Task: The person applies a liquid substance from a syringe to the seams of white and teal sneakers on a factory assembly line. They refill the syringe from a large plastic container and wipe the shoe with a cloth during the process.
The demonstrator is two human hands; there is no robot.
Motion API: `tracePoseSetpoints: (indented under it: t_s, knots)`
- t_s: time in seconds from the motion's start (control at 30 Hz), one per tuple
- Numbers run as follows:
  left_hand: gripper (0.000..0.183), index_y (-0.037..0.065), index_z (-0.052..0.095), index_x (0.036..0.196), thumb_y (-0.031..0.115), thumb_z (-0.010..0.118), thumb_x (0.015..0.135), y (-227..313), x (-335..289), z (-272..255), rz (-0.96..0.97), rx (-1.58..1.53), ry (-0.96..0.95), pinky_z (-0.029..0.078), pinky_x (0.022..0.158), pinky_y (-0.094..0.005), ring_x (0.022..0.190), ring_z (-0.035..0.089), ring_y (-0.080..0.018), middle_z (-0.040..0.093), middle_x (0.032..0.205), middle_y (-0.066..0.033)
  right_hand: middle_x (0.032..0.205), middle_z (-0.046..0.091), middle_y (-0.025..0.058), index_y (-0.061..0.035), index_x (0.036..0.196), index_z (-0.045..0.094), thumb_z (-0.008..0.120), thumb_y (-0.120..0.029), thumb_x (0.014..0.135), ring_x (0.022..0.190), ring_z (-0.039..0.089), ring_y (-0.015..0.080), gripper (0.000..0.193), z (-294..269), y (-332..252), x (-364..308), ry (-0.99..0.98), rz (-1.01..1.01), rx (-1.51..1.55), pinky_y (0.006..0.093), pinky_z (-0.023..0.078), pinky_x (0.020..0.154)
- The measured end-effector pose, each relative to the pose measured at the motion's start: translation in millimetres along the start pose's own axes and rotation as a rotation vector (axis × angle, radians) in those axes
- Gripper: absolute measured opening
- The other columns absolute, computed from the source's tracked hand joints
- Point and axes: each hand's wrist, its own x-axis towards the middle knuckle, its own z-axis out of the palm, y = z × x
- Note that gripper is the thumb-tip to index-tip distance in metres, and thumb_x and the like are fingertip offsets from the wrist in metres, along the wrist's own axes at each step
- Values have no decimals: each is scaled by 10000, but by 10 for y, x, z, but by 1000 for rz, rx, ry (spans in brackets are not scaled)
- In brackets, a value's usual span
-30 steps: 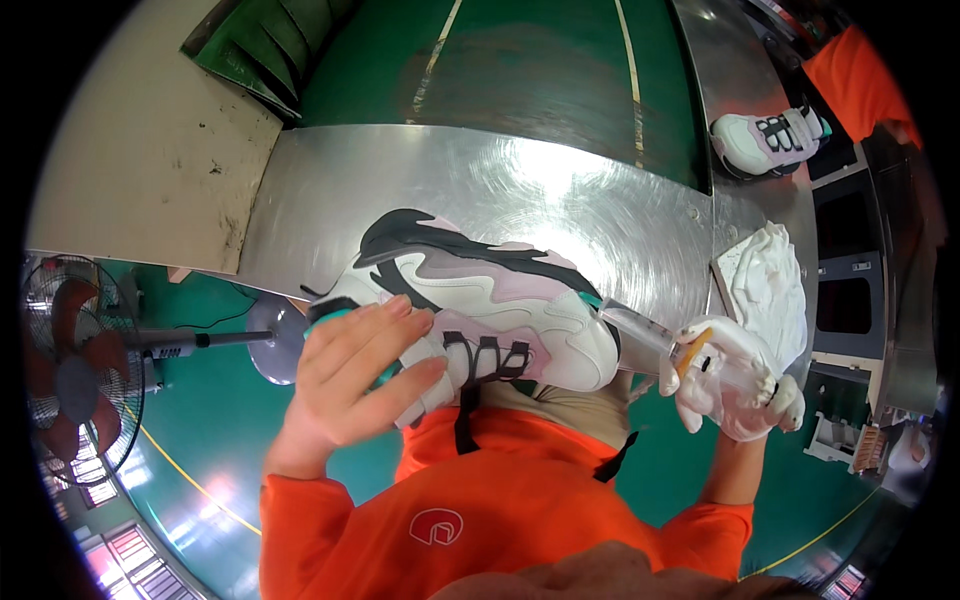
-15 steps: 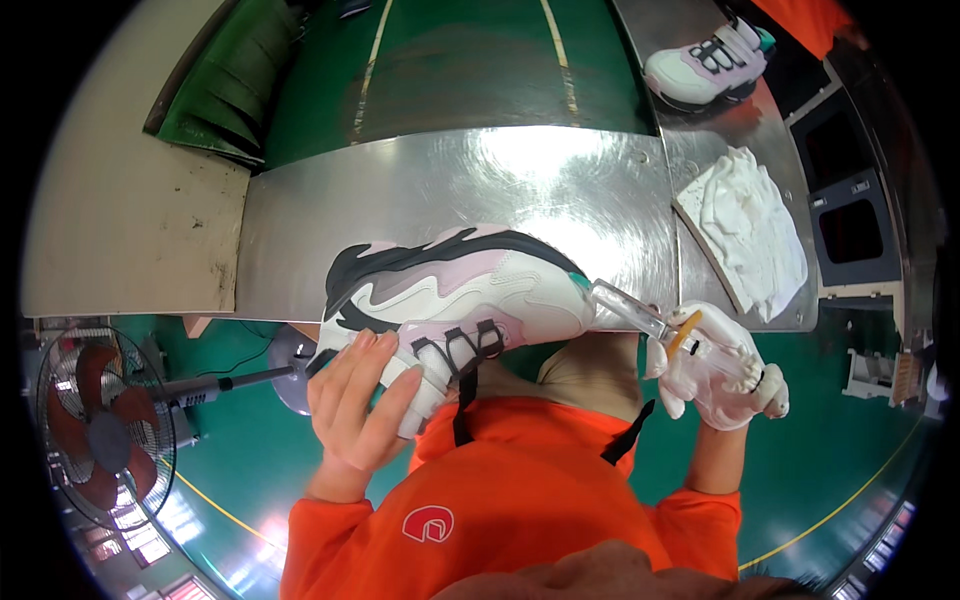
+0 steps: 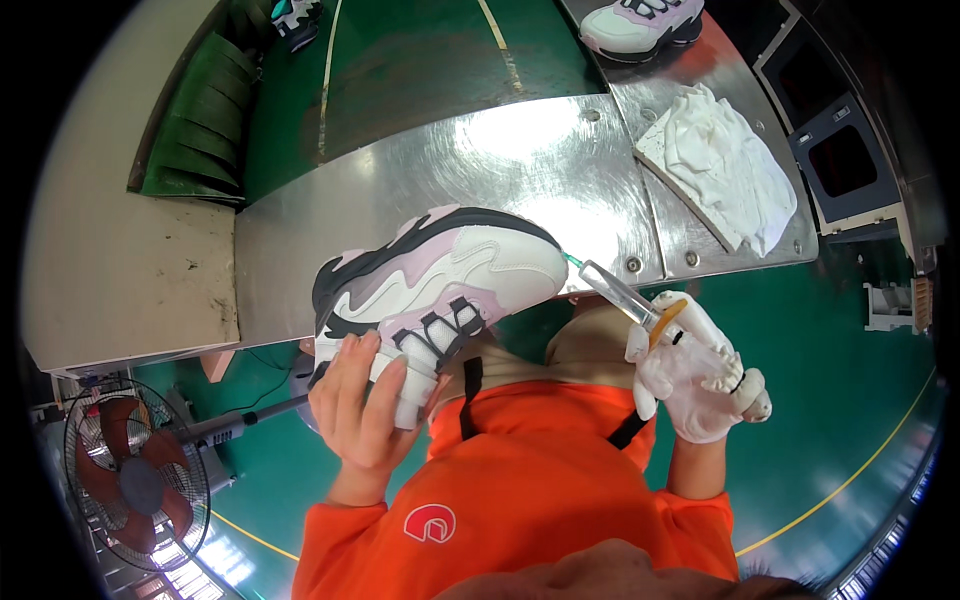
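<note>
Bare-skinned, my left hand (image 3: 362, 405) grips a white and lilac sneaker (image 3: 505, 265) by its collar and heel. The shoe lies on its side over the table's near edge, black-edged sole facing away and toe to the right. In a white glove, my right hand (image 3: 700, 375) is closed round a clear syringe (image 3: 617, 291) with an orange-yellow ring flange and a green needle tip. That tip meets or nearly meets the toe end of the sole seam; exact contact is too small to tell.
A metal tabletop (image 3: 400, 180) borders a green conveyor belt (image 3: 420, 70). At the right, a white cloth (image 3: 725, 165) lies on a flat board. Another sneaker (image 3: 640, 28) stands at the far right, and part of one (image 3: 295, 22) shows far left. A fan (image 3: 138, 485) stands lower left.
The view has shifted, and a shoe now shows on the belt at the far left. The held sneaker has tilted slightly, and the syringe's green tip now shows by the toe.
</note>
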Motion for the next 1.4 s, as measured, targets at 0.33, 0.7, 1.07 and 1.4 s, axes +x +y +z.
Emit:
tracePoseSetpoints:
  t_s: [0.33,0.7,1.07,1.4]
  knots:
    - [569,74,592,1079,275,908,651,-8,-8,14,5,4,21,483,865,-400,1060,643,-370,669,1174,-167,1007,559,282,136,1344,363,748,-614,496,566,529,217,1196,45,66,-78,-4,-53,-58,227,471,523]
    - [585,36,640,1062,156,914,559,-148,548,-158,-74,-122,-156,472,862,-383,1037,636,-334,675,1142,-143,1028,614,257,103,1257,443,618,-146,865,588,569,190,496,198,165,-47,-67,-147,-379,296,522,541]
    - [554,6,626,1073,131,900,607,-546,1205,-47,-229,-334,-430,505,789,-296,861,628,-181,655,970,-90,1149,579,133,45,1338,402,848,-171,469,776,602,183,1000,-241,662,202,-360,-216,-448,302,504,656]
    - [583,30,616,1082,189,910,604,-625,1449,-19,-308,-375,-643,507,784,-292,830,628,-170,657,930,-67,1238,577,173,-34,1315,442,907,-245,476,931,644,300,982,-383,898,286,-405,-346,-568,353,526,830]
